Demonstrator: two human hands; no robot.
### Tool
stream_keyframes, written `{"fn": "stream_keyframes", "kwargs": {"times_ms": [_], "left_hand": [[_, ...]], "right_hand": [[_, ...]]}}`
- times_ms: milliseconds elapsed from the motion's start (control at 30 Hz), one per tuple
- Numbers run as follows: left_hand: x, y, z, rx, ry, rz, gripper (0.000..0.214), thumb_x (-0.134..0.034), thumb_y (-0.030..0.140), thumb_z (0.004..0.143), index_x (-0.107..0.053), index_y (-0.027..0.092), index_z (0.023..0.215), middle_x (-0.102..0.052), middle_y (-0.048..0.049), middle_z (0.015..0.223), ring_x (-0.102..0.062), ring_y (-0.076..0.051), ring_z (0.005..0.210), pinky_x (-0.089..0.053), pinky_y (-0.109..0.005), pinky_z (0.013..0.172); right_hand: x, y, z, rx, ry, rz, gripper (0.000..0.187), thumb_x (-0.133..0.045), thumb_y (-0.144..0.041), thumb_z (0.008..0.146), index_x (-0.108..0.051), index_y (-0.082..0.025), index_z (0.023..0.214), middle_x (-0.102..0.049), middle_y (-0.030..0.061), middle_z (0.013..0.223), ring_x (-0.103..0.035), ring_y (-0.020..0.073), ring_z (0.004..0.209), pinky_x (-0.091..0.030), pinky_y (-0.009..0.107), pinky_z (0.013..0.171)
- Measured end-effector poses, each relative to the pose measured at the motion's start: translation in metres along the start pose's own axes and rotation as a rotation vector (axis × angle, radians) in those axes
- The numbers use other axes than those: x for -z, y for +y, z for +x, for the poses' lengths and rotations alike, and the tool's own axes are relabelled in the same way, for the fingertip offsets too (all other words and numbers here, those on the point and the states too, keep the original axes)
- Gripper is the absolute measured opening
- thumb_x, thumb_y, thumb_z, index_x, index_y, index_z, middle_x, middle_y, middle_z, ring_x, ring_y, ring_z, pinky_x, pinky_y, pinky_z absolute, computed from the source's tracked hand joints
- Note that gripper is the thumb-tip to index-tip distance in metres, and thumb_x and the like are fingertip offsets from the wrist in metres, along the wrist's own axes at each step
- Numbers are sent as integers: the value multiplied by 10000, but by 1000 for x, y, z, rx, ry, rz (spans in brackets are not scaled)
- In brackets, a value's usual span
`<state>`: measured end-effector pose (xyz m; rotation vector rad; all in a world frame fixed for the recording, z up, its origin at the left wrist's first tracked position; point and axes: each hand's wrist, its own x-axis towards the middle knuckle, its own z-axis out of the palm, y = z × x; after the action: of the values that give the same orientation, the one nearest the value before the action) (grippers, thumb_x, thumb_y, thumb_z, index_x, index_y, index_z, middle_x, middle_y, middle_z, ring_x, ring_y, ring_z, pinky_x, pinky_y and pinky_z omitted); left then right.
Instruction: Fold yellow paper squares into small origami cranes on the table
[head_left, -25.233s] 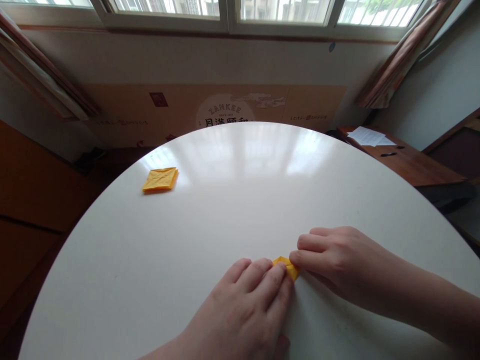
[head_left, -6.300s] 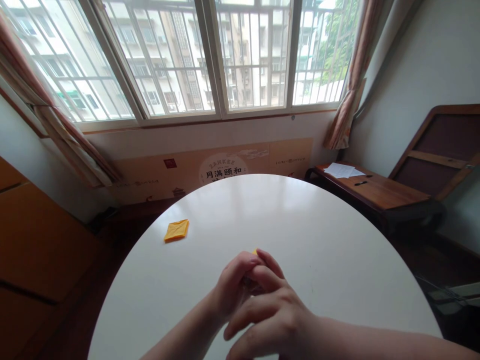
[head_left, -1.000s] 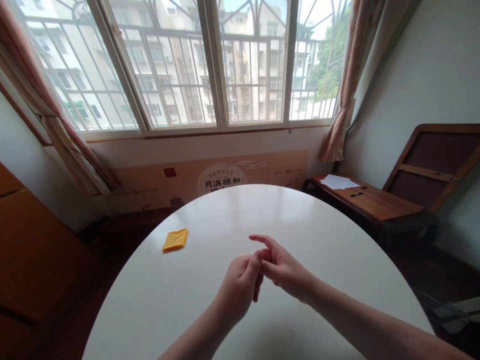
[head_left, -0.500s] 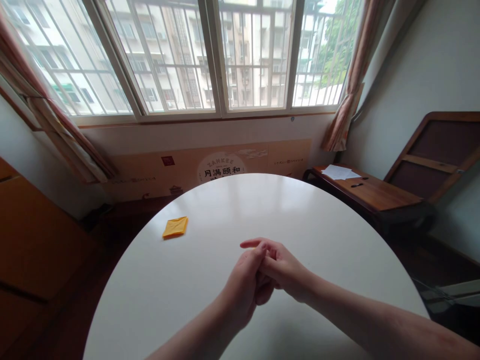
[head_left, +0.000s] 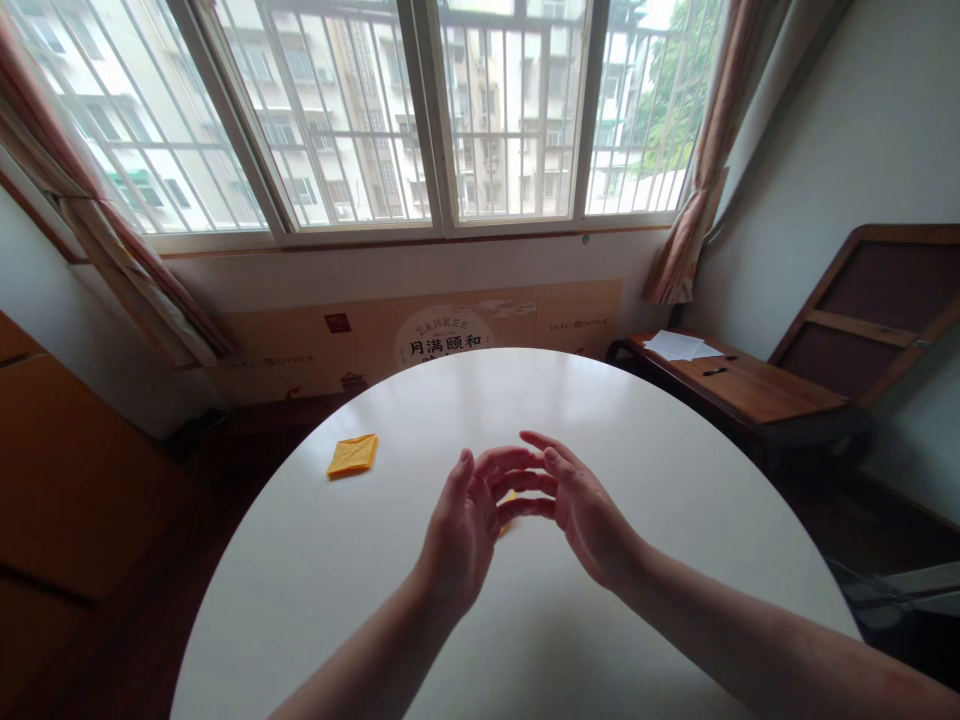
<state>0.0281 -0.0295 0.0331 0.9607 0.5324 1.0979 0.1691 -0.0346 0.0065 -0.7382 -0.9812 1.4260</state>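
Above the middle of the white round table (head_left: 360, 600), my left hand (head_left: 459, 530) and my right hand (head_left: 596, 520) face each other, palms inward. My left fingers are curved and spread with gaps between them, and their tips meet or overlap the fingers of my right hand. My right hand is open too, its index finger stretched out to the left. A yellow piece (head_left: 508, 527) shows between and below the left fingers, mostly hidden; it seems to lie on the table. Farther left on the tabletop lies a flat, folded yellow square (head_left: 352, 457), perhaps cloth or paper.
Against the right wall stands a low wooden bench (head_left: 780, 390) bearing white papers (head_left: 679, 346) and a dark pen (head_left: 715, 372). A printed cardboard panel (head_left: 360, 325) leans below the barred window. A wooden cabinet (head_left: 67, 480) stands at the left.
My hands were clasped together. They have come apart, with the fingers opened out and the palms separated, and a yellow piece has come into sight behind them. The folded yellow square has not moved.
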Motion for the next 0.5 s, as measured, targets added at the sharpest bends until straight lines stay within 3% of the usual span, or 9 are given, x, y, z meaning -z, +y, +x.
{"fn": "stream_keyframes", "kwargs": {"times_ms": [67,167,267,333,433,500], "left_hand": [[4,-3,-1,-50,-62,90,546,-409,625,957,-717,232,1178,-631,-98,1351,-481,-331,1310,-428,-457,1022],[7,-10,-7,-78,-183,272,527,-359,592,990,-609,316,1362,-385,-24,1591,-204,-322,1501,-251,-517,1168],[5,-8,-17,-137,-308,523,516,-443,559,979,-532,338,1436,-231,-12,1656,-52,-328,1535,-147,-529,1210],[1,-3,-22,-171,-398,699,561,-539,536,945,-495,332,1466,-148,-32,1675,-7,-359,1533,-126,-546,1211],[-2,3,-28,-217,-507,891,652,-640,482,897,-444,328,1499,-78,-63,1682,31,-411,1521,-136,-598,1192],[-2,3,-30,-251,-537,955,683,-667,467,878,-432,330,1505,-140,-89,1671,58,-422,1514,-115,-627,1184]], "right_hand": [[0,-2,0,12,-42,51,500,-607,-540,923,-566,-264,1338,-676,84,1123,-607,272,1120,-525,407,865],[0,-2,-3,19,-136,74,505,-609,-568,916,-585,-314,1351,-621,92,1306,-523,304,1264,-477,472,966],[1,-2,-10,56,-242,30,459,-604,-579,917,-619,-372,1326,-388,45,1573,-379,318,1408,-397,516,1066],[2,-4,-14,96,-330,-41,422,-575,-575,935,-647,-377,1301,-284,19,1632,-288,319,1468,-344,531,1111],[2,-11,-20,165,-450,-160,399,-547,-561,951,-687,-358,1264,-307,30,1625,-272,323,1483,-291,533,1150],[0,-17,-23,228,-502,-227,359,-554,-529,956,-703,-371,1243,-342,15,1610,-282,317,1484,-250,510,1180]]}}
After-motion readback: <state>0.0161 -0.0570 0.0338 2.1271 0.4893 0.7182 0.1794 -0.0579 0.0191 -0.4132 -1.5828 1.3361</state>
